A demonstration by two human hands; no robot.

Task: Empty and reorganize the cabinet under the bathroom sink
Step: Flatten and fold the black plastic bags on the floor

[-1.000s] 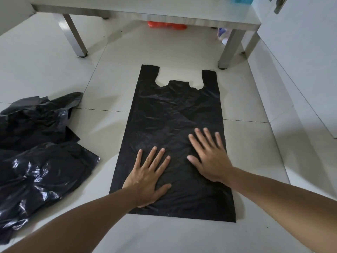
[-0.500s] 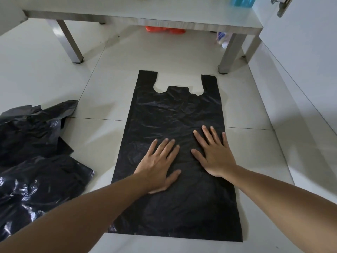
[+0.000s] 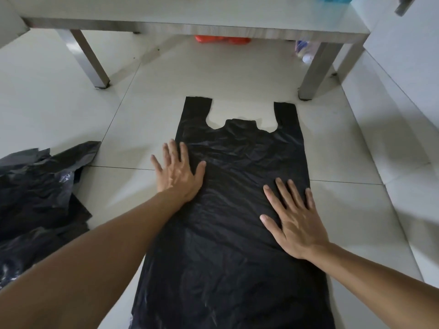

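A black plastic bag point(image 3: 240, 210) is pressed flat on the floor tiles point(image 3: 249, 74), the left hand point(image 3: 178, 173) at nine o'clock, the right hand point(image 3: 295, 219) at three, fingers straight, nothing gripped. Smoothing appears underway; folding is likely called for next.

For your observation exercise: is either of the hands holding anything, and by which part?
Nothing is held. The left hand lies flat on the black plastic bag's left edge, the right hand flat near its right side.

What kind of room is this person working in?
Probably a tiled floor in a home, maybe near a bathroom: pale floor tiles, a low table, and a black plastic bag spread flat.
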